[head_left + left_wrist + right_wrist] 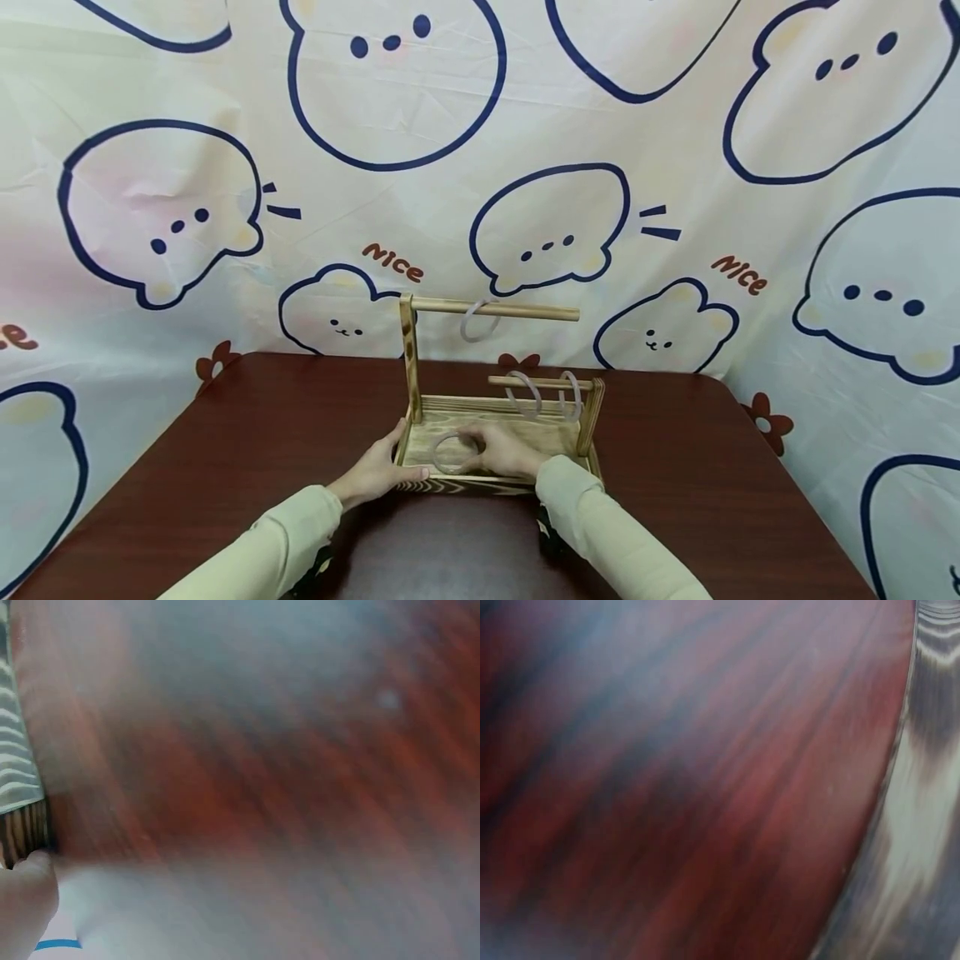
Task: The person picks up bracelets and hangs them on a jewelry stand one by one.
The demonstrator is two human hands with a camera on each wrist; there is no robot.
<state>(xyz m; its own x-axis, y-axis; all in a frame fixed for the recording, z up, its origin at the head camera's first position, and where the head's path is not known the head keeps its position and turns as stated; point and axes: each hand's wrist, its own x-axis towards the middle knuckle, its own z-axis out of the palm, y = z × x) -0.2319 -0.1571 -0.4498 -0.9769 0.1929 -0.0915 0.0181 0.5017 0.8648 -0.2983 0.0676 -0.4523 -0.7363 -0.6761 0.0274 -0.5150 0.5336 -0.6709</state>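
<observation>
A wooden display stand [495,427] with a tray base stands on the table. My left hand [373,468] grips its front left corner, fingers along the side and thumb at the front edge. In the left wrist view, a fingertip [34,881] touches the stand's striped wood. Over the tray, my right hand [501,450] pinches a pale, see-through bangle [437,457] by its right side. One similar bangle [467,330] hangs on the upper bar [532,312]. Two others, a left bangle [537,400] and a right bangle [577,402], hang on the lower bar [498,381].
The dark red-brown table [300,417] extends on both sides of the stand. Behind it hangs a pale cloth [420,208] printed with cartoon bears. The right wrist view shows mostly table and the stand's striped edge [922,802].
</observation>
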